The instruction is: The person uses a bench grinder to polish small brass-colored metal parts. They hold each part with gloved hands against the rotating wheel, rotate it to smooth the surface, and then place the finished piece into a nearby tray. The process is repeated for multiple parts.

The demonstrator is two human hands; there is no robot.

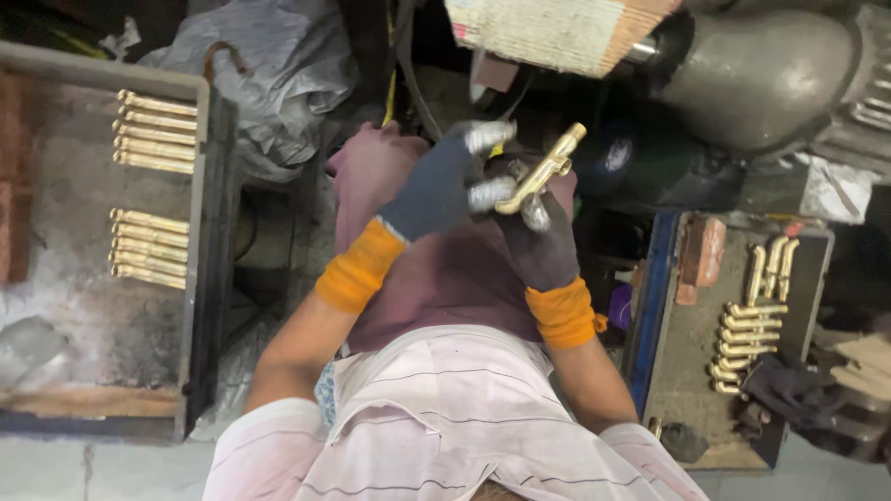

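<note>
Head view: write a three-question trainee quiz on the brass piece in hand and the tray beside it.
1. True or false: the left hand and the right hand both hold the brass fitting.
2. Pick one: the glove cuffs are A green, B orange, C white.
3. Fill in: in the left tray, the brass pieces lie in ___ groups.
Key: 1 true; 2 B; 3 two.

A shiny bent brass fitting [541,173] is gripped by both dark-gloved hands, left hand [444,181] and right hand [538,243], above the lap.
</note>
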